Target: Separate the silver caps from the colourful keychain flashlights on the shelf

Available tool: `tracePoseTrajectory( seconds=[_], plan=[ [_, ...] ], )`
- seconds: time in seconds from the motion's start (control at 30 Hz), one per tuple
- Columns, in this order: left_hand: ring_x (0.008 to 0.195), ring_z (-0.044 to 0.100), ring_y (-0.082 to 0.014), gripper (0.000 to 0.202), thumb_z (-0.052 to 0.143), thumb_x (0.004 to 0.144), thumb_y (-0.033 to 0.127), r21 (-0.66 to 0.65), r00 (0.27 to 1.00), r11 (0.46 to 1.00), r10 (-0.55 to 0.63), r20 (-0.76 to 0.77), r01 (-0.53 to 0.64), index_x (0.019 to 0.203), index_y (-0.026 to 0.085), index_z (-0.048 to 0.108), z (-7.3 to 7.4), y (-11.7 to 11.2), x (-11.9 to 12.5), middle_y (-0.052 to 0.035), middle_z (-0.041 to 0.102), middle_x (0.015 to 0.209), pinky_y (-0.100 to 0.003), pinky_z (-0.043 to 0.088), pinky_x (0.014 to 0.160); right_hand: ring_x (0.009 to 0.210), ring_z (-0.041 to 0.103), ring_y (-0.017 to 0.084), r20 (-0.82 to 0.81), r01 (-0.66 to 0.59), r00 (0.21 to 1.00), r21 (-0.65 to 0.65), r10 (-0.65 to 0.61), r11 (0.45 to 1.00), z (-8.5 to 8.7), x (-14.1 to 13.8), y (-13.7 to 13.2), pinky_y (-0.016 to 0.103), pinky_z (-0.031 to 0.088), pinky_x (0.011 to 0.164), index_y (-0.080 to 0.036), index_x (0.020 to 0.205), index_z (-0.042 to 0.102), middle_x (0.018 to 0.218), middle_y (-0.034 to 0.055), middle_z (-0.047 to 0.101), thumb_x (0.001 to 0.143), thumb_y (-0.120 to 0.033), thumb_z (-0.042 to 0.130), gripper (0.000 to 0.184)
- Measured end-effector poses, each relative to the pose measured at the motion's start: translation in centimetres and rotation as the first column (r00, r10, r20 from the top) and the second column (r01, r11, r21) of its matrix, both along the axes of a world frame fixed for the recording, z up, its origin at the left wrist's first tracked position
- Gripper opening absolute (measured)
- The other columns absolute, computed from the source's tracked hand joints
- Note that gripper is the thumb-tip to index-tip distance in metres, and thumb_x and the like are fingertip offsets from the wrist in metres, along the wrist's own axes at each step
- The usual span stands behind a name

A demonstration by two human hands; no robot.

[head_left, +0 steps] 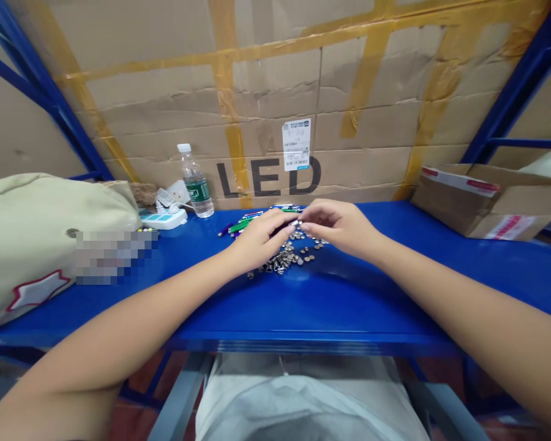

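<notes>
My left hand (259,240) and my right hand (335,226) meet fingertip to fingertip over a pile of small silver metal parts (290,257) on the blue shelf (303,300). Both hands pinch something small and silvery between them; I cannot make out exactly what it is. Behind the hands lies a row of thin coloured sticks, green, purple and blue (250,220), partly hidden by my fingers.
A water bottle (195,182) and a white power strip (163,218) stand at the back left. A beige bag (41,239) fills the left end. A cardboard box (482,199) sits at the right. Taped cardboard marked "LED" (269,174) forms the back wall.
</notes>
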State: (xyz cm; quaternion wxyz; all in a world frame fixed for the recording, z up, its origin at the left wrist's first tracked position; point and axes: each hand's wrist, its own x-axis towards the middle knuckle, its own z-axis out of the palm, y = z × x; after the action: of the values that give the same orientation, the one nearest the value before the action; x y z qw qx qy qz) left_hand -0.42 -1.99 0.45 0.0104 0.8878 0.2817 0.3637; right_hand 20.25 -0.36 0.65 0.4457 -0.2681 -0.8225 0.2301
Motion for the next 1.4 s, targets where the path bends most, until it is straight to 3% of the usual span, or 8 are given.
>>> tracePoseTrajectory(
  seconds=[0.27,0.53,0.83,0.97,1.17,1.27,1.4],
  plan=[
    [0.084,0.065,-0.0139,0.018,0.061,0.087,0.024,-0.131,0.989,0.99,0.061,0.135,-0.043,0.103,0.017,0.066,0.0,-0.3,0.2,-0.0054,0.071,0.098,-0.027,0.052,0.076,0.062,0.056,0.013,-0.004,0.05,0.999,0.03,-0.05,0.998,0.0,-0.1,-0.3,0.027,0.044,0.055,-0.017,0.085,0.068,0.074,0.0034,0.065,0.077,-0.043,0.068,0.027],
    [0.088,0.065,-0.0151,0.02,0.06,0.086,0.026,-0.226,0.974,0.974,0.042,0.221,0.009,0.104,0.016,0.065,-0.4,-0.1,0.2,-0.0058,0.071,0.102,-0.028,0.053,0.079,0.065,0.058,0.013,0.031,0.057,0.998,0.075,-0.059,0.996,0.2,0.1,-0.2,0.027,0.045,0.057,-0.018,0.087,0.069,0.077,0.0041,0.066,0.079,-0.042,0.067,0.026],
    [0.089,0.064,-0.0148,0.019,0.059,0.087,0.025,-0.26,0.976,0.966,0.044,0.214,0.013,0.103,0.017,0.064,-0.5,-0.1,0.3,-0.0054,0.07,0.102,-0.028,0.053,0.078,0.064,0.057,0.013,0.067,0.053,0.996,0.122,-0.062,0.991,0.1,0.2,-0.1,0.027,0.045,0.058,-0.018,0.09,0.069,0.077,0.0038,0.066,0.08,-0.039,0.066,0.023],
    [0.093,0.064,-0.0155,0.018,0.058,0.088,0.024,-0.238,0.975,0.97,0.011,0.221,0.043,0.103,0.016,0.063,-0.6,0.1,0.1,-0.0059,0.069,0.104,-0.03,0.053,0.082,0.064,0.057,0.014,0.098,0.055,0.992,0.176,-0.073,0.983,0.3,0.4,-0.3,0.028,0.045,0.058,-0.019,0.094,0.068,0.076,0.0033,0.066,0.08,-0.039,0.065,0.025],
    [0.106,0.061,-0.0174,0.018,0.052,0.09,0.02,-0.21,0.951,0.964,-0.096,0.295,0.162,0.107,0.017,0.055,-1.2,0.3,0.0,-0.0089,0.064,0.112,-0.035,0.051,0.093,0.07,0.058,0.018,0.183,0.128,0.962,0.35,-0.202,0.928,1.2,0.9,-1.0,0.034,0.046,0.068,-0.024,0.084,0.068,0.078,0.0047,0.066,0.083,-0.041,0.062,0.019],
    [0.107,0.061,-0.0172,0.017,0.049,0.091,0.019,-0.193,0.939,0.96,-0.135,0.316,0.203,0.108,0.018,0.051,-1.5,0.3,0.1,-0.0098,0.062,0.113,-0.036,0.051,0.094,0.075,0.059,0.019,0.24,0.077,0.953,0.394,-0.183,0.916,1.0,1.0,-0.9,0.034,0.046,0.071,-0.026,0.088,0.069,0.083,0.0053,0.067,0.085,-0.041,0.059,0.018],
    [0.101,0.062,-0.0166,0.018,0.05,0.091,0.018,-0.077,0.981,0.993,-0.074,0.182,0.089,0.108,0.018,0.052,-1.1,0.4,-0.2,-0.0092,0.064,0.108,-0.033,0.051,0.087,0.075,0.06,0.018,0.27,0.017,0.952,0.43,-0.146,0.902,0.6,0.9,-0.6,0.033,0.046,0.071,-0.025,0.096,0.069,0.086,0.0053,0.068,0.087,-0.037,0.057,0.019]
  ],
)
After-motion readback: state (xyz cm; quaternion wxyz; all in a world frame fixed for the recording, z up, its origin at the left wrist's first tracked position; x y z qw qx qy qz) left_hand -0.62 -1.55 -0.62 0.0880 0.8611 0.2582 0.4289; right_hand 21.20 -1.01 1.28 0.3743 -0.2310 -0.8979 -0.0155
